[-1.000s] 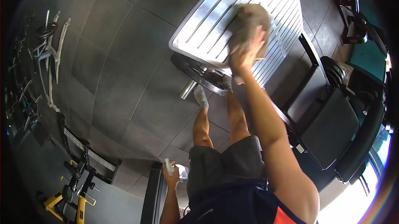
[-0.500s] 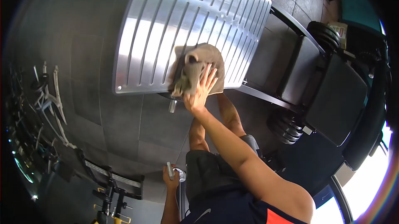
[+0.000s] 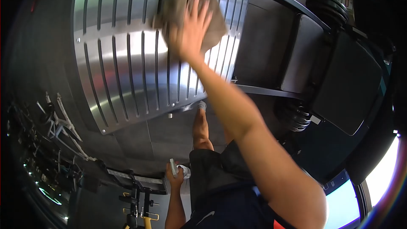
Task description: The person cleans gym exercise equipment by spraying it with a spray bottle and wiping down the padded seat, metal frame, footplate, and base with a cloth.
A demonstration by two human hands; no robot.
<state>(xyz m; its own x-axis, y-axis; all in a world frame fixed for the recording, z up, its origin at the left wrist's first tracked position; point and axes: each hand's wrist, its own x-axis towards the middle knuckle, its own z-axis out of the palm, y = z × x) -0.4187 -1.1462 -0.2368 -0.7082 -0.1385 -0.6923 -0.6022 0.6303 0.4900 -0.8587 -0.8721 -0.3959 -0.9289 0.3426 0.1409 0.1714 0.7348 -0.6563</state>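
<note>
My right hand (image 3: 193,33) lies flat with its fingers spread on a crumpled brown cloth (image 3: 214,14). Under the cloth is a large slotted metal plate (image 3: 131,55), shiny and tilted in view; the cloth covers part of its upper right area. Down at the lower left, beside my shorts, my left hand (image 3: 175,178) is closed around a white and grey object that looks like a spray bottle (image 3: 174,167). Its lower part is partly hidden by my fingers.
Right of the plate, a metal frame (image 3: 267,91) leads to dark pads (image 3: 347,84) and stacked weight plates (image 3: 326,8). More weight plates (image 3: 296,116) sit lower. Other gym equipment (image 3: 59,123) stands left, on dark floor tiles (image 3: 127,144).
My right hand and the cloth have moved up over the plate, away from its near edge. The view has shifted, and the plate appears further left. My left hand still grips the bottle-like object.
</note>
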